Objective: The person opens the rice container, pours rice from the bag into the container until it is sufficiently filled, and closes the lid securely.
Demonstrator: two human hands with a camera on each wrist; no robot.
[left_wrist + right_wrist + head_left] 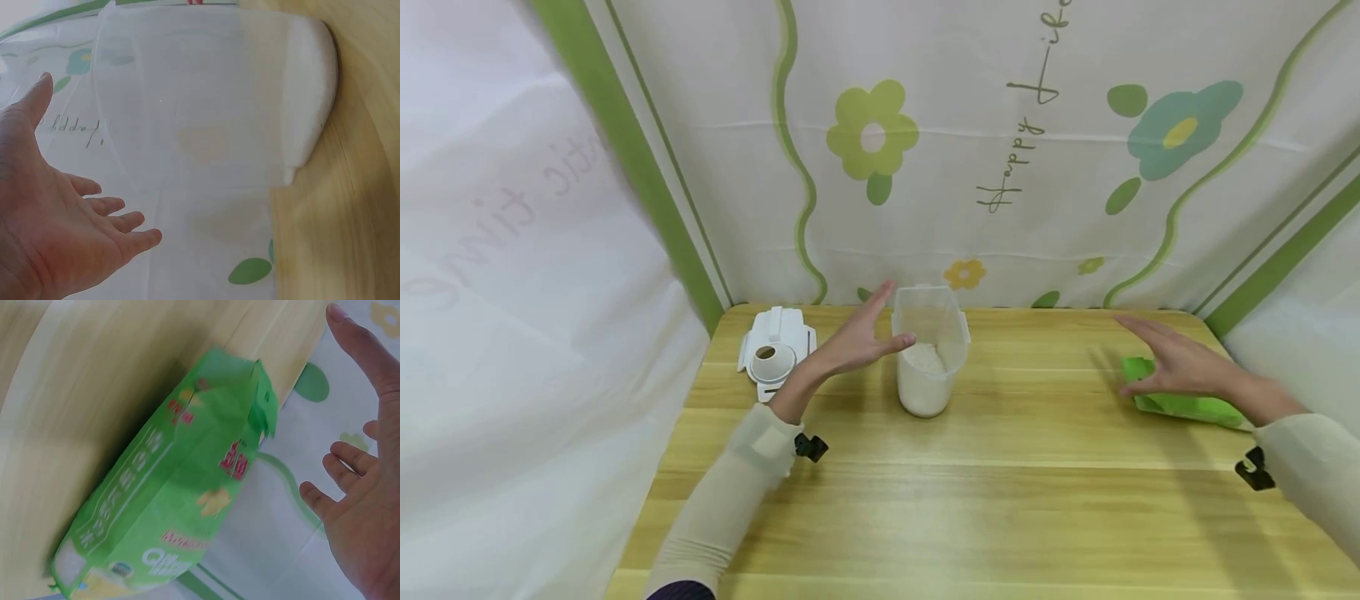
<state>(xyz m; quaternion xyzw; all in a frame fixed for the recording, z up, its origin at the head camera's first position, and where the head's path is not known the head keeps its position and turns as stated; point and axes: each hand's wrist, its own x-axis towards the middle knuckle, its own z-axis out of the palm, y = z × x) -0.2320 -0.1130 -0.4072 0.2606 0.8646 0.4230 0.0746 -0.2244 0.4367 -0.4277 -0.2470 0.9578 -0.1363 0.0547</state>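
Left grip (859,337), fingers spread and empty, is beside the uncovered container (925,396) in the head view; a careless sweep could topple it. Left wrist view: its smooth wall might slip from a loose hold. Right wrist view: right grip (370,512), also spread and empty, is near the green bag (169,487), which could spill if poorly sealed.

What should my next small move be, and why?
Probably close the left hand around the clear container to steady it: that hand is open beside it, the container stands upright and uncovered with white contents, and the white lid lies apart on the table.
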